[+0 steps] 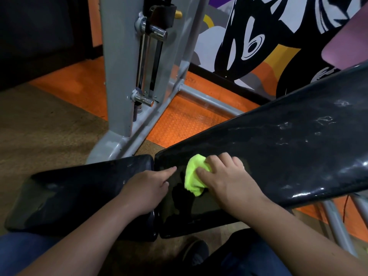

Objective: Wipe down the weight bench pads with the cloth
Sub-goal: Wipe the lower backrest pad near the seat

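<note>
**Cloth on back pad, lower centre**

No brand or label legible anywhere; on the mural (249, 42) at upper right, only a shape like a white "b" on black, uncertain as lettering. No containers in view.

Right hand (227, 178) at lower centre, fingers curled over a bunched yellow-green cloth (194, 176), grip pinching it and pressing it down on the lower end of the black back pad (278, 148). Left hand (147, 188) just left of the cloth, fingers loosely spread, forefinger tip touching the back pad's near-left corner, palm lying over the gap beside the seat pad (79, 194).

Pale smears and glare on the back pad toward the right edge. Grey frame (117, 76) with chrome pegs upright at upper centre, top cut off. Orange floor (185, 120) behind, brown mat (39, 120) at left. Back pad's upper end cut off at the right edge; bench legs mostly hidden beneath. Far left of the room too dark to make out. Shoe (196, 251) partly hidden at the bottom.
</note>
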